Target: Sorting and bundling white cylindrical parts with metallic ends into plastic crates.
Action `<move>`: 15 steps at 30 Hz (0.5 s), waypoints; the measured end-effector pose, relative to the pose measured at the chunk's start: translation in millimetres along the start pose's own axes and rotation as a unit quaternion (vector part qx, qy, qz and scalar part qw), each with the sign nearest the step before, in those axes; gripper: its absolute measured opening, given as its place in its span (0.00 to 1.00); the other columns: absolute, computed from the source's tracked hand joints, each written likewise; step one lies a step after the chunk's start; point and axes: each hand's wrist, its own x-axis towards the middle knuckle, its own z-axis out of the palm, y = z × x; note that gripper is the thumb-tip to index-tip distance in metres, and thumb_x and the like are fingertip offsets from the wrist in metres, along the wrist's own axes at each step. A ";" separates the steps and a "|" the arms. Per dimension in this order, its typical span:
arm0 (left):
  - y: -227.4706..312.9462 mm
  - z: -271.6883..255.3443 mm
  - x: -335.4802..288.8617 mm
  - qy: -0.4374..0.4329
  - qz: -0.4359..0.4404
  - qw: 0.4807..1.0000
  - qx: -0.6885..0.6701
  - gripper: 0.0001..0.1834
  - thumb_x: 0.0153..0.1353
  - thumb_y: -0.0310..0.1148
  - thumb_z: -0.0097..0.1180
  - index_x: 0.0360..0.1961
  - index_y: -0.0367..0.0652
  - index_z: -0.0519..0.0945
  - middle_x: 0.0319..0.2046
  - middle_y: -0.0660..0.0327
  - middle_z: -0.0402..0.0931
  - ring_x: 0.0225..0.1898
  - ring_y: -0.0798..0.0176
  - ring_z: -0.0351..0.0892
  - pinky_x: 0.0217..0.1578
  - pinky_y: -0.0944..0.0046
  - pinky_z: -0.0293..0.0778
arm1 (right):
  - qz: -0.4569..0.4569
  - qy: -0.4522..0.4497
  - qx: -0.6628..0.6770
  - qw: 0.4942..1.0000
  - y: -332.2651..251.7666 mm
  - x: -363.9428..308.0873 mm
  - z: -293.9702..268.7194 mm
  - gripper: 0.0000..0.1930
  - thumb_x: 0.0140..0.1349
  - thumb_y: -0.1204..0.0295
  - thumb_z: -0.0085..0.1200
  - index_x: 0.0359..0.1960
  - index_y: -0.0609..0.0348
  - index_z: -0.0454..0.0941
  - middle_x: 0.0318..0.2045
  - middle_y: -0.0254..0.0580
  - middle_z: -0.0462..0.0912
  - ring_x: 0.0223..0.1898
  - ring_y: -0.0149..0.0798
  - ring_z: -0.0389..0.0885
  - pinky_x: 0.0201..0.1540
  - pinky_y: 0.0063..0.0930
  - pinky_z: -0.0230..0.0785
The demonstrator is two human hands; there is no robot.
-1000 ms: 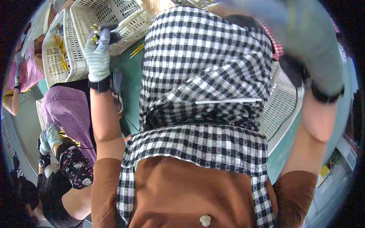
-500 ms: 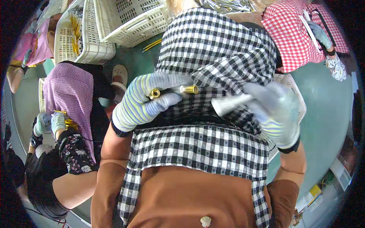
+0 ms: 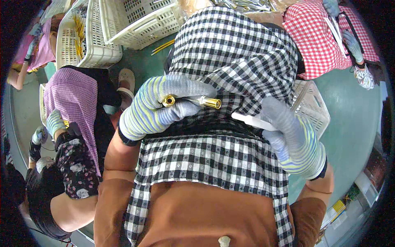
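Head view: two gold-ended pieces (image 3: 211, 102) in the left hand (image 3: 154, 108), a white stick (image 3: 251, 120) in the right hand (image 3: 294, 142).
The left fingers and thumb pinch one piece, its open end facing right; the other's round end shows farther left, against the curled fingers. The right fingers grip the stick, its tip pointing left, near the gold end but apart from it, all above the checked apron (image 3: 216, 160). A crate (image 3: 144, 35) stands far left. For good handling, a firm left pinch, the gold end clear of the fingertips, and a level, unhurried stick seem best.
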 end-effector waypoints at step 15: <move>17.6 12.7 5.4 -0.064 0.064 0.962 0.256 0.21 0.46 0.27 0.62 0.46 0.42 0.80 0.26 0.54 0.78 0.26 0.50 0.78 0.29 0.56 0.72 | -0.137 -0.020 -0.460 0.877 -1.7 7.1 1.5 0.24 0.50 0.67 0.52 0.52 0.58 0.73 0.23 0.34 0.71 0.21 0.35 0.70 0.22 0.32 0.65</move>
